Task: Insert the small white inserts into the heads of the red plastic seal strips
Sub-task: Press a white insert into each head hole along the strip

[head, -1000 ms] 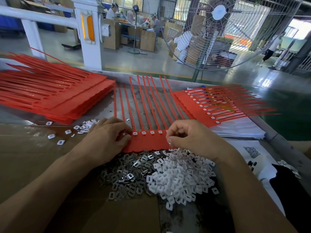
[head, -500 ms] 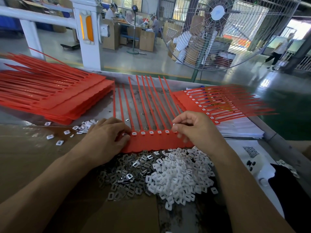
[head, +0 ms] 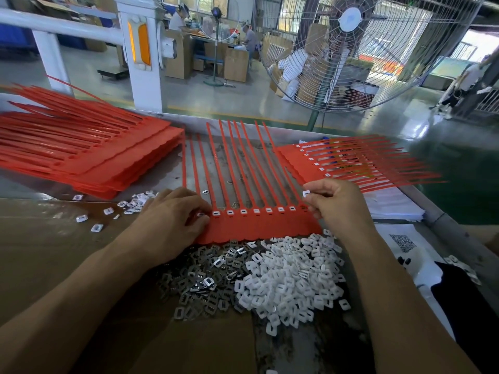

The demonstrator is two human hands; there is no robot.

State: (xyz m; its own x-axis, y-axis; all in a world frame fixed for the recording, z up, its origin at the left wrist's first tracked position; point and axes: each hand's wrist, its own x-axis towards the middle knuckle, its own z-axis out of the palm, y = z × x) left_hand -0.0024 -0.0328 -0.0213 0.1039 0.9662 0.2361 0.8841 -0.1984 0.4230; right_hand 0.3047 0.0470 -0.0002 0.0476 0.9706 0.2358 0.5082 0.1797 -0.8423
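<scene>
At centre we see the red seal strip sheet (head: 259,225) flat on the counter (head: 40,184), our left hand (head: 175,220) pressing its nine o'clock end (fingers curled on it) while our right hand (head: 337,203) pinches a white insert (head: 306,193) at three o'clock, the insert pile (head: 291,279) lying at six.
</scene>
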